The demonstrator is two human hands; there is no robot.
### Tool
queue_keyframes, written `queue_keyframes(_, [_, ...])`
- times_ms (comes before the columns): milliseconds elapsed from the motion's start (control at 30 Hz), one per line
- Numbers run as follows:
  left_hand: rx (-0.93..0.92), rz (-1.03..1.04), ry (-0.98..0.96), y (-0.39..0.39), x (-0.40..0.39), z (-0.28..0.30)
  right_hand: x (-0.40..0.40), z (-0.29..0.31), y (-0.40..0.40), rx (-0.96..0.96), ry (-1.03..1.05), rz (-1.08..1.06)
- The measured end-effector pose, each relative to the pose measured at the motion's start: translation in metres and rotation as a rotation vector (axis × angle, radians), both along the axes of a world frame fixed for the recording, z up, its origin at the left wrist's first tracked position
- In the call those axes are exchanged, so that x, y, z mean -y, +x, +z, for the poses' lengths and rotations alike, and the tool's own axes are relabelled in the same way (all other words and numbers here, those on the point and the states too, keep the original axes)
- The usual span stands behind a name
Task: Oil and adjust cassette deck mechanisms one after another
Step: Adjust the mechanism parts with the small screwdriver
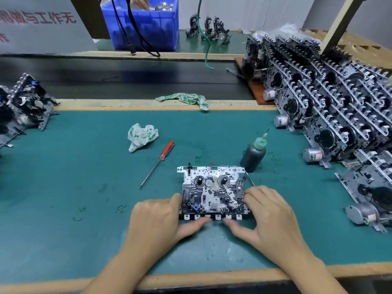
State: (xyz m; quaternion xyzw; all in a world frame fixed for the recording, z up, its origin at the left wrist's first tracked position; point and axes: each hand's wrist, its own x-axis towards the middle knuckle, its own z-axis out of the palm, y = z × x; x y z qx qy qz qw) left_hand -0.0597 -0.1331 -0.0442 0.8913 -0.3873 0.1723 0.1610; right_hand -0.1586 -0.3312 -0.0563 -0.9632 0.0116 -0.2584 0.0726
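Gripping the cassette deck mechanism (pixel 212 193), both hands (pixel 212 219).

A cassette deck (pixel 212 193) lay flat on the green surface (pixel 84 177), near the front edge, with its small wheels and metal parts facing up. A row of white squares ran along its near side. A dark oil bottle (pixel 252 154) with a green pointed tip stood upright just behind its right corner. A screwdriver (pixel 158 165) with a red handle lay off to its left. Many more decks (pixel 331 115) were stacked in tilted rows on the right, and a few more (pixel 23 107) sat at the left edge.
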Motion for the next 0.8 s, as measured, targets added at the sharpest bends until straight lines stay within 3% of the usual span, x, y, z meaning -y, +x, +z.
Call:
queue_keyframes(367, [-0.079, -0.092, -0.024, 0.002, -0.001, -0.002, 0.0, -0.002, 0.001, 0.063, -0.075, -0.097])
queue_keyframes(633, [-0.113, -0.088, -0.046, -0.002, -0.006, -0.004, 0.011, 0.0, 0.0, -0.005, -0.128, 0.027])
queue_keyframes(800, [-0.063, -0.039, -0.058, -0.002, -0.001, -0.004, 0.011, -0.001, -0.002, -0.027, 0.0, 0.055])
